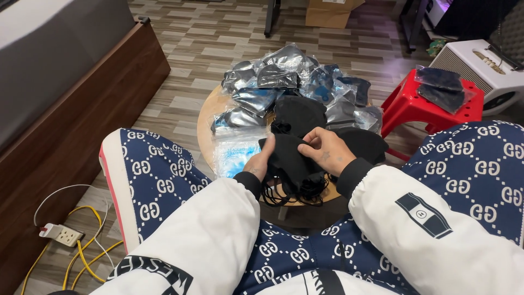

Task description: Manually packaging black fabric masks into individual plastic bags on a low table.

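A red plastic stool (408,106) is standing at three o'clock of the round tabletop (206,117), carrying two bagged dark items (443,87). A white speaker box (480,68) is sitting beyond it at two o'clock. At eight o'clock, a white power strip (61,234) with yellow cables (82,257) is lying on the wood-pattern floor (218,38). A cardboard box (327,12) is resting at twelve o'clock.

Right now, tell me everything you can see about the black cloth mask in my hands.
The black cloth mask looks soft and matte, folded or bunched, with thin black ear loops dangling below it. The left hand grips its left edge; the right hand pinches its top right. It hangs over the near edge of the small round wooden table, beside sealed clear plastic packets.
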